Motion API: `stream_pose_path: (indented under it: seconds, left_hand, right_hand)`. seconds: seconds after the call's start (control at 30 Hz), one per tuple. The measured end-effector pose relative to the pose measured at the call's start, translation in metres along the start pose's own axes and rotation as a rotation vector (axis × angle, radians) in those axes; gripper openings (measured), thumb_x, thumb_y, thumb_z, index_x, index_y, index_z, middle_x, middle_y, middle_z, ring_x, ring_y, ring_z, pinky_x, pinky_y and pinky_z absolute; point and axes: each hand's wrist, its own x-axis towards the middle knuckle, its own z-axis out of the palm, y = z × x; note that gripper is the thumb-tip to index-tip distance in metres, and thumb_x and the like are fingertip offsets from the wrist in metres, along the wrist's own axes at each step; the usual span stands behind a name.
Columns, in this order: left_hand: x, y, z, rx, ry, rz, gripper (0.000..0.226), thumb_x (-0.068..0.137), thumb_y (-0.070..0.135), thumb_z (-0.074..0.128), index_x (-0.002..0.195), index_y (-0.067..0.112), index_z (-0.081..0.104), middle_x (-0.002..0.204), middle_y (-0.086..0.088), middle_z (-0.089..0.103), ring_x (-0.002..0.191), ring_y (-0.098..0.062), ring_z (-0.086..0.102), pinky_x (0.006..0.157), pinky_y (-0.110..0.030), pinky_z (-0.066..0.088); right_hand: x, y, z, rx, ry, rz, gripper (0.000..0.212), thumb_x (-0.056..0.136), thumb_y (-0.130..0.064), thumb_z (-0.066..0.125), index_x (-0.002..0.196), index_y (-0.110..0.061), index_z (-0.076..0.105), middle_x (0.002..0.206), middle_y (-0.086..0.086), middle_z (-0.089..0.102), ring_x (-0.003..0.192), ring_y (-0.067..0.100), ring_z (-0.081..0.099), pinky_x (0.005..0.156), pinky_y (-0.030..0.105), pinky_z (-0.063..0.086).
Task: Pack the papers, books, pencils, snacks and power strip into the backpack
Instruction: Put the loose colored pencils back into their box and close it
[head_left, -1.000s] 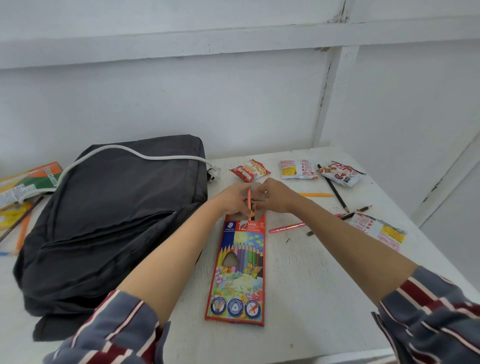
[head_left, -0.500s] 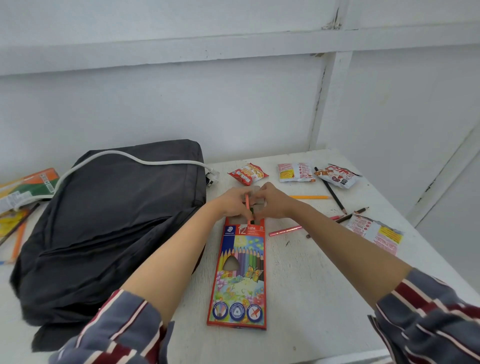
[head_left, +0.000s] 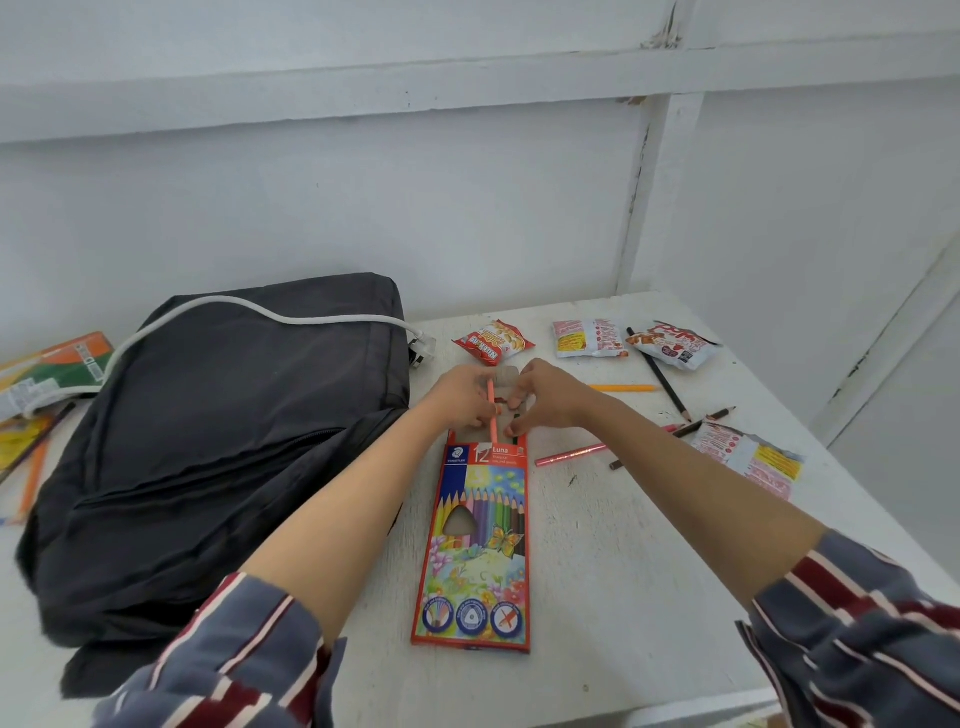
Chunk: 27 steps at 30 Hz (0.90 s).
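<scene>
A colourful coloured-pencil box lies lengthwise on the white table, its open flap at the far end. My left hand pinches an orange-pink pencil whose lower end goes into the box mouth. My right hand holds the cardboard flap at that mouth, fingers curled on it. The dark backpack lies flat to the left. A white power cord runs across its top to a plug.
Several snack packets lie at the back: red, white, red-and-white, and one at the right. Loose pencils lie there: pink, yellow, black. Books and more pencils sit far left.
Both hands stay at the box mouth; the orange-pink pencil has slid a little further down into the box. The camera has shifted slightly.
</scene>
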Motion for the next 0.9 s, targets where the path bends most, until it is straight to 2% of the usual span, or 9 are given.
stream_pose_path:
  seconds: [0.1, 0.3, 0.43, 0.53, 0.57, 0.63, 0.7, 0.83, 0.9]
  left_hand:
    - [-0.0006, 0.0005, 0.0012, -0.054, -0.012, -0.03, 0.063, 0.083, -0.004, 0.062, 0.14, 0.011, 0.039, 0.109, -0.021, 0.06, 0.091, -0.027, 0.062, 0.078, -0.033, 0.054]
    - [-0.0014, -0.0014, 0.0023, -0.054, -0.092, -0.054, 0.067, 0.082, -0.005, 0.064, 0.141, 0.012, 0.037, 0.122, -0.021, 0.058, 0.102, -0.03, 0.063, 0.085, -0.033, 0.053]
    - [0.0004, -0.0028, 0.0027, -0.063, -0.139, -0.08, 0.072, 0.081, -0.003, 0.065, 0.144, 0.013, 0.034, 0.118, -0.015, 0.061, 0.088, -0.023, 0.063, 0.079, -0.03, 0.054]
    - [-0.0017, 0.0016, 0.0027, -0.083, -0.156, -0.118, 0.065, 0.088, -0.004, 0.056, 0.144, 0.016, 0.031, 0.087, -0.009, 0.063, 0.068, -0.015, 0.058, 0.057, -0.015, 0.052]
    - [-0.0023, 0.0032, 0.003, -0.077, -0.162, -0.131, 0.064, 0.089, -0.004, 0.054, 0.145, 0.017, 0.03, 0.084, -0.008, 0.063, 0.069, -0.014, 0.06, 0.057, -0.015, 0.052]
    - [-0.003, 0.0046, 0.0039, -0.074, -0.168, -0.149, 0.065, 0.088, -0.005, 0.055, 0.145, 0.017, 0.03, 0.101, -0.015, 0.067, 0.089, -0.024, 0.067, 0.067, -0.021, 0.054]
    - [-0.0042, 0.0052, 0.0043, -0.088, -0.164, -0.159, 0.067, 0.085, -0.006, 0.059, 0.143, 0.015, 0.032, 0.114, -0.022, 0.064, 0.102, -0.031, 0.065, 0.066, -0.024, 0.055]
    - [-0.0028, 0.003, 0.0066, -0.013, -0.126, -0.146, 0.073, 0.078, -0.006, 0.067, 0.14, 0.015, 0.034, 0.11, -0.017, 0.064, 0.096, -0.027, 0.066, 0.067, -0.027, 0.056]
    - [-0.0012, 0.0035, 0.0088, 0.041, -0.135, -0.137, 0.073, 0.079, -0.003, 0.067, 0.141, 0.016, 0.031, 0.089, -0.01, 0.065, 0.074, -0.018, 0.063, 0.06, -0.022, 0.05]
  right_hand:
    - [-0.0013, 0.0, -0.0018, 0.017, 0.007, 0.005, 0.041, 0.07, -0.022, 0.08, 0.103, -0.003, 0.067, 0.119, 0.009, 0.048, 0.094, 0.016, 0.046, 0.08, 0.028, 0.041]
    - [-0.002, 0.0, -0.0008, 0.019, 0.014, 0.026, 0.044, 0.07, -0.022, 0.081, 0.106, -0.003, 0.064, 0.117, 0.009, 0.052, 0.096, 0.019, 0.05, 0.078, 0.028, 0.041]
    - [-0.0027, 0.002, -0.001, 0.019, 0.008, 0.008, 0.04, 0.072, -0.023, 0.079, 0.104, -0.004, 0.064, 0.111, 0.005, 0.049, 0.093, 0.015, 0.047, 0.075, 0.025, 0.038]
    - [-0.0047, 0.0037, -0.0047, 0.017, -0.013, -0.023, 0.035, 0.079, -0.022, 0.073, 0.107, -0.004, 0.064, 0.106, 0.003, 0.048, 0.095, 0.015, 0.047, 0.078, 0.024, 0.037]
    - [-0.005, 0.004, -0.0056, 0.006, -0.023, -0.032, 0.034, 0.081, -0.02, 0.072, 0.109, -0.003, 0.064, 0.107, 0.004, 0.05, 0.095, 0.016, 0.048, 0.079, 0.024, 0.037]
    - [-0.0056, 0.0043, -0.0063, -0.013, -0.023, -0.036, 0.034, 0.08, -0.016, 0.072, 0.111, -0.004, 0.065, 0.113, 0.008, 0.055, 0.099, 0.02, 0.052, 0.08, 0.024, 0.038]
    - [-0.0063, 0.0039, -0.0062, -0.024, -0.004, -0.033, 0.034, 0.078, -0.015, 0.073, 0.109, -0.004, 0.066, 0.115, 0.01, 0.057, 0.103, 0.022, 0.054, 0.083, 0.026, 0.041]
    - [-0.007, 0.0025, -0.0042, -0.025, 0.019, -0.028, 0.031, 0.078, -0.016, 0.074, 0.106, -0.003, 0.067, 0.113, 0.011, 0.06, 0.104, 0.023, 0.055, 0.082, 0.026, 0.04]
    - [-0.0069, 0.0019, -0.0037, -0.022, 0.021, -0.023, 0.03, 0.077, -0.017, 0.074, 0.104, -0.004, 0.068, 0.112, 0.01, 0.06, 0.102, 0.022, 0.055, 0.08, 0.025, 0.04]
